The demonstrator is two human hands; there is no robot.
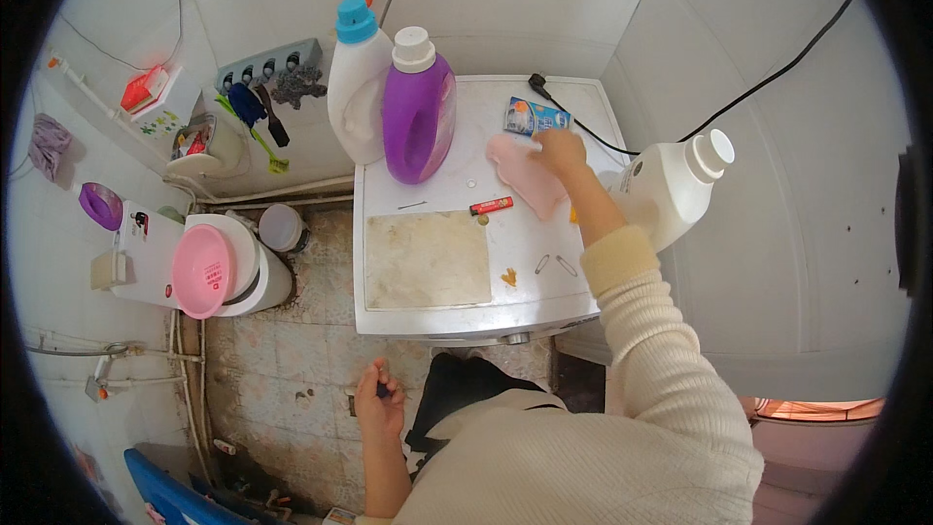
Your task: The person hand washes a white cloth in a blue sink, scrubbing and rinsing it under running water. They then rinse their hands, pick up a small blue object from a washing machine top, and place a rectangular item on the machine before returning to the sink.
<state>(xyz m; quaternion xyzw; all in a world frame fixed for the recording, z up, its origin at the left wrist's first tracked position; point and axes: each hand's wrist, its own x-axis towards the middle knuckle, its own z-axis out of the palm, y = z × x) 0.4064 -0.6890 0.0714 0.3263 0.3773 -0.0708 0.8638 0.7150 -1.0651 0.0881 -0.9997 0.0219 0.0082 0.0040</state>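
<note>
My right hand (563, 153) reaches over the top of a white washing machine (430, 317). Its fingers are at the edge of a flat pink item (526, 179) and just below a blue printed packet (536, 117); whether they grip either is hidden. Low beside my body, my left hand (383, 401) is curled around a small dark object (383, 390). A red lighter (491, 205) lies near the pink item, above a small round coin-like disc (483, 220). Two safety pins (566, 266) and a crumpled orange-brown scrap (509, 277) are closer to the front edge.
White (353, 102) and purple (419, 117) detergent bottles stand at the machine's back left. A cream bottle (667, 189) is by my right forearm. A black plug (538, 82) lies at the back. Left are a toilet (266, 281) and a pink basin (204, 270).
</note>
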